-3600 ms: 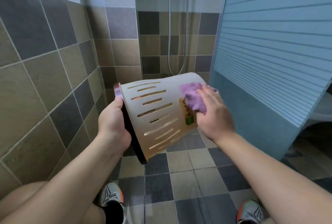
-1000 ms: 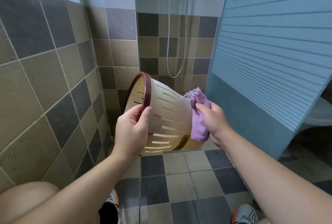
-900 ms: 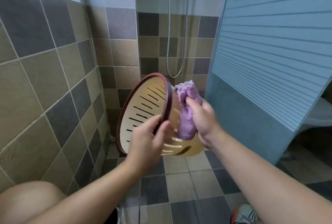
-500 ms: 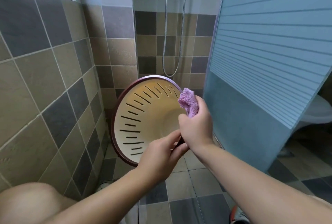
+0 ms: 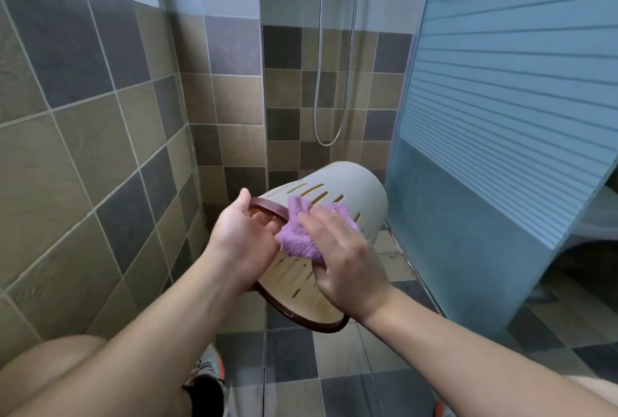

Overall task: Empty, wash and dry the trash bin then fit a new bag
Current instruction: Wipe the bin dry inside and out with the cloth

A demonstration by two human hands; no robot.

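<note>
The cream slotted trash bin (image 5: 354, 189) with a dark brown rim is held in the air, tipped with its base up and away and its mouth toward me. My left hand (image 5: 245, 237) grips the rim at its upper left. My right hand (image 5: 346, 263) lies with straight fingers on a purple cloth (image 5: 301, 236), pressing it against the bin's slotted side near the rim.
A tiled wall (image 5: 83, 135) stands close on the left. A shower hose (image 5: 321, 65) hangs on the back wall. A frosted blue partition (image 5: 501, 109) rises on the right, with a white fixture (image 5: 598, 216) behind it. Checkered floor tiles (image 5: 294, 359) and my shoes lie below.
The bin has turned from mouth facing me to base tilted up and away. My right hand moved the cloth from the rim onto the outer side. My left hand shifted along the rim.
</note>
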